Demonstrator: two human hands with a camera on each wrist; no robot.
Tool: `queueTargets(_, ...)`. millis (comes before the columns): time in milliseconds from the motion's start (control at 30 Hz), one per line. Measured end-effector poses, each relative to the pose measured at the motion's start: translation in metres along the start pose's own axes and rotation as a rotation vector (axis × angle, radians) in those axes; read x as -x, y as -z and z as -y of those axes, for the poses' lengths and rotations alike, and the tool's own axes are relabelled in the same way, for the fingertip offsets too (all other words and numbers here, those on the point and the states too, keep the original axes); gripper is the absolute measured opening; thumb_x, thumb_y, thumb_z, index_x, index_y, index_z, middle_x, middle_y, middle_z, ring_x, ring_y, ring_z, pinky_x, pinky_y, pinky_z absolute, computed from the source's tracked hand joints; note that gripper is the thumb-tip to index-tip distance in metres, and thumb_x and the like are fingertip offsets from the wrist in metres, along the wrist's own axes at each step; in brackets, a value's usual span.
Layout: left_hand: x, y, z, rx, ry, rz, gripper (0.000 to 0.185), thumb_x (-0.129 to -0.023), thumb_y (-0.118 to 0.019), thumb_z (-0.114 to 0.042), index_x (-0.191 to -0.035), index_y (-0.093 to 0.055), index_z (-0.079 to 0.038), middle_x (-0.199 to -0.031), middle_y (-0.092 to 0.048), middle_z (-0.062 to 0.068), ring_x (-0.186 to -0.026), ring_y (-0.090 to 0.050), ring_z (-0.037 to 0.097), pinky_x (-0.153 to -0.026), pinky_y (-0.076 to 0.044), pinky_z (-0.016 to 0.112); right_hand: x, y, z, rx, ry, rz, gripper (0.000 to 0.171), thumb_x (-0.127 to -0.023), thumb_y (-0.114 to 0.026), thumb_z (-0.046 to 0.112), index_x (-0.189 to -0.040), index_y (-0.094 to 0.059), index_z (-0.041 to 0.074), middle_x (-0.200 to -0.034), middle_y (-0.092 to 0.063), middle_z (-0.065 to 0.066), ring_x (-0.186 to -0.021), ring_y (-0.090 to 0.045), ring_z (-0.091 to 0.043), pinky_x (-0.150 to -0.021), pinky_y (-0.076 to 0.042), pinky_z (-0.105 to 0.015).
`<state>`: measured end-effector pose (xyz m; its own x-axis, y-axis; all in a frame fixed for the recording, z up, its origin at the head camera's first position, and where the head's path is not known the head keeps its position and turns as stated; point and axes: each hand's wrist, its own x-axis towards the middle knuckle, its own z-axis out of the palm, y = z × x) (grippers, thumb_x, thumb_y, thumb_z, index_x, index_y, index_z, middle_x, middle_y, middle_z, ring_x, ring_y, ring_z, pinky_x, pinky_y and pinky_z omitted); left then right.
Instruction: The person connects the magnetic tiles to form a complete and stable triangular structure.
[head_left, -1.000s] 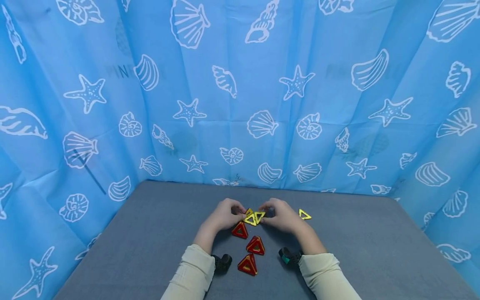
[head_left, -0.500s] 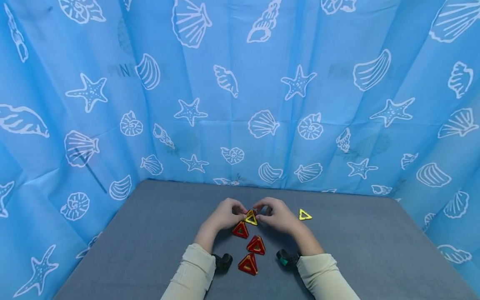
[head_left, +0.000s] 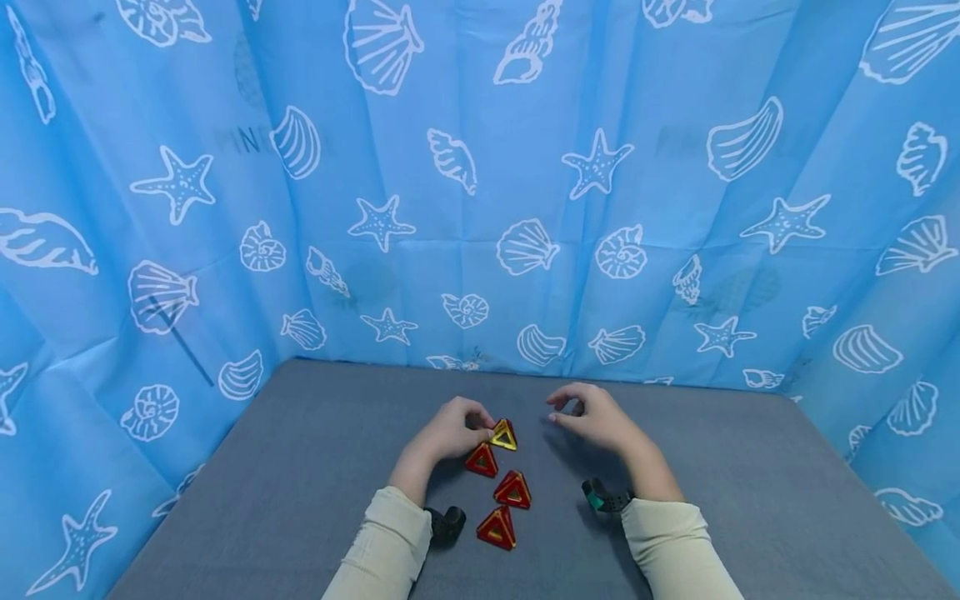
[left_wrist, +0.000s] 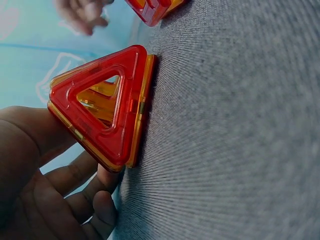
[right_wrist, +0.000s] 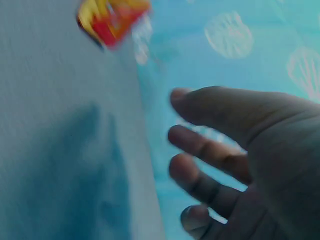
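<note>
My left hand holds a small pyramid of yellow and red magnetic triangle tiles at its left side, thumb and fingers close together there. A red tile pyramid stands just in front of that hand; in the left wrist view this red pyramid hides the thumb's tip. My right hand is off to the right with fingers loosely bent and nothing between them. The right wrist view has a blurred yellow and red pyramid at the upper left, apart from the right hand's fingers.
Two more red tile pyramids, a farther one and a nearer one, stand between the forearms on the grey table. A blue shell-print curtain hangs behind the table and along its sides.
The right hand folded a yellow tile up against the pyramid, let go and moved right. The loose yellow triangle at the right is now out of sight behind it. The left hand stays put.
</note>
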<state>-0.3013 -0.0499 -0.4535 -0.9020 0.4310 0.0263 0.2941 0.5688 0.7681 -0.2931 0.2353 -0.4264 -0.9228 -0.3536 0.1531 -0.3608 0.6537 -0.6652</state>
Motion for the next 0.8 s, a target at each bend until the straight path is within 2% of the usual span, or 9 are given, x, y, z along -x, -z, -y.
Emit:
queueTargets(167,0.0,-0.001,-0.001,0.009,0.004,0.015,0.005,-0.101,-0.074,-0.016,-0.099,-0.077,-0.014,-0.096,-0.071,-0.001,-0.087,-0.064,0.014,-0.083,-0.055,0.04,0.014,0.027,-0.024,0.029,-0.118,0.03,0.029,-0.097,-0.076,0.01,-0.122,-0.073,-0.003,-0.107,-0.071,-0.016,-0.077,-0.061,-0.019,-0.064,-0.052,-0.034)
queueTargets(400,0.0,0.0,-0.004,0.012,0.002,0.017,0.006,-0.101,-0.073,-0.017,-0.1,-0.077,-0.013,-0.096,-0.071,-0.001,-0.088,-0.064,0.014,-0.083,-0.055,0.04,0.028,0.048,-0.038,0.133,-0.248,0.084,0.043,-0.088,-0.086,0.015,-0.123,-0.071,-0.004,-0.107,-0.069,-0.017,-0.097,-0.064,-0.027,-0.078,-0.054,-0.044)
queueTargets(567,0.0,0.001,-0.004,0.001,-0.007,0.019,0.01,-0.102,-0.072,-0.022,-0.1,-0.077,-0.014,-0.096,-0.07,-0.001,-0.087,-0.063,0.014,-0.082,-0.054,0.039,0.032,0.052,-0.042,0.102,-0.289,0.128,0.049,-0.083,-0.09,0.013,-0.123,-0.07,-0.005,-0.103,-0.067,-0.015,-0.092,-0.061,-0.025,-0.079,-0.053,-0.043)
queueTargets(800,-0.001,0.001,-0.001,0.014,0.023,0.024,0.025,-0.103,-0.07,-0.038,-0.097,-0.078,-0.015,-0.09,-0.066,0.001,-0.078,-0.057,0.017,-0.068,-0.047,0.034,0.03,0.043,-0.042,0.078,-0.299,0.1,0.039,-0.084,-0.086,0.004,-0.118,-0.071,-0.008,-0.095,-0.068,-0.012,-0.084,-0.061,-0.021,-0.073,-0.051,-0.036)
